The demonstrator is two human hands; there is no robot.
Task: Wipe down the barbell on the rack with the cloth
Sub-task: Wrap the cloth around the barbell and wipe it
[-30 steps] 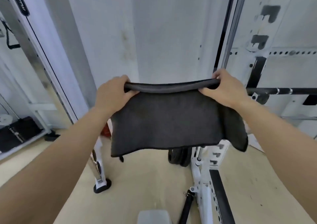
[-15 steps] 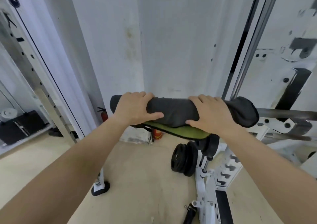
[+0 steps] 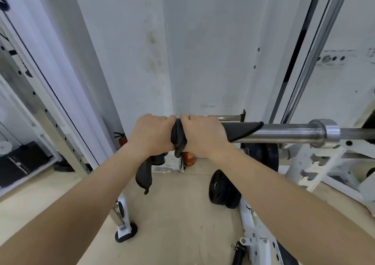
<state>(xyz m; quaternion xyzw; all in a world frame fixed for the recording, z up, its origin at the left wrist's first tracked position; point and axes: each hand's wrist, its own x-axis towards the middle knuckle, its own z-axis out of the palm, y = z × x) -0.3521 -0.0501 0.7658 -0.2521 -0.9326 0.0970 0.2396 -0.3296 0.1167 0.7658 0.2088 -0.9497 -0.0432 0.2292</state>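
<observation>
While side by side, hands (image 3: 178, 136) clench cloth (image 3: 239, 129).

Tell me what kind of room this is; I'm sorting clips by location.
Likely a gym: a steel barbell on a white rack, with black weight plates on the floor.

Straight ahead stands a scuffed, stained white wall (image 3: 203, 51), with a pale wooden floor (image 3: 182, 214) running beneath it in even, flat light. At the foot of the wall sits a red canister (image 3: 188, 159), black weight plates (image 3: 223, 189) lean beside the white frame base (image 3: 257, 242), and a perforated white upright (image 3: 40, 110) slants down the left side.
</observation>
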